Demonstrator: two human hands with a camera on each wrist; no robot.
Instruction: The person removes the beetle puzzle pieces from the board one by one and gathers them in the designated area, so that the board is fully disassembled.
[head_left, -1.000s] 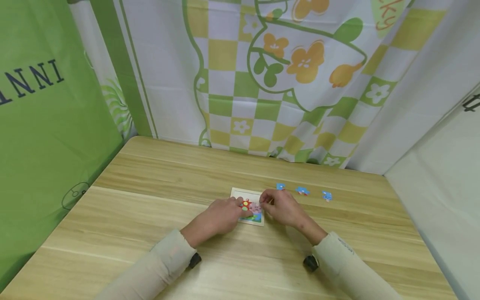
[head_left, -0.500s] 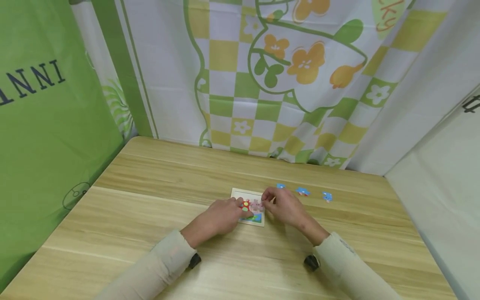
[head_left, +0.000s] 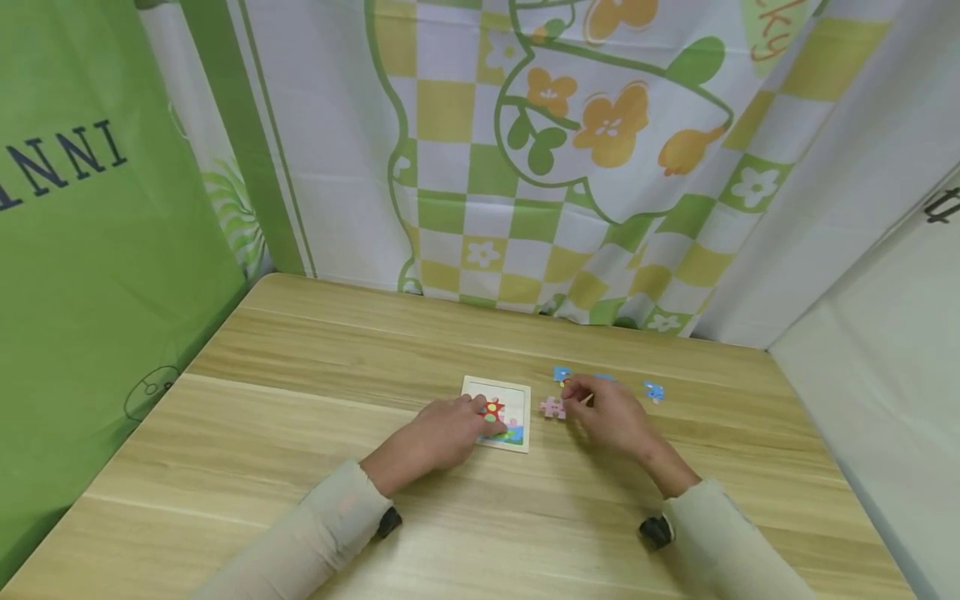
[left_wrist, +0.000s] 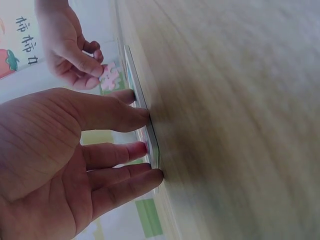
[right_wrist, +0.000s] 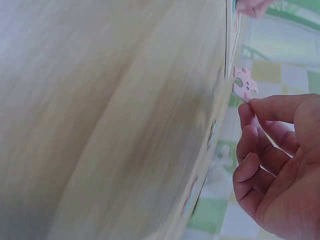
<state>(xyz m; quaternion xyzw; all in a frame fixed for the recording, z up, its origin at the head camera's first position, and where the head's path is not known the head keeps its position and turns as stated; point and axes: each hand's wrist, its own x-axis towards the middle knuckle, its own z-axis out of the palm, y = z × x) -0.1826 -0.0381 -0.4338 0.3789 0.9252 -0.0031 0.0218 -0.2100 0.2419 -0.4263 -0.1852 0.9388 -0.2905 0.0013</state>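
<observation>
Two hands, one tray, one loose pink piece and three blue pieces can be counted on or over the table point(head_left: 480, 542). The pink piece point(head_left: 552, 407) is in the right hand point(head_left: 611, 421), pinched at its edge between thumb and forefinger, the other fingers bent in toward the palm. It is just right of the tray, apart from it and raised above the table; a printed face shows on it in the right wrist view.

The left hand point(head_left: 446, 429) lies over the left side of the tray, fingers and thumb extended and pressing on it, grasping no piece.

The tray point(head_left: 527, 408) is a shallow, pale-rimmed square. In it a red piece point(head_left: 491, 410) with yellow and green dots shows beside the left fingers, and a blue-and-green part point(head_left: 513, 435) fills the near right corner. The hand covers the rest of the left side, so the pieces inside cannot be fully counted.

The three blue pieces lie in a row far right of the tray: a left one point(head_left: 562, 374), a middle one point(head_left: 604, 378) partly hidden by the right hand, and a right one point(head_left: 654, 392).
</observation>
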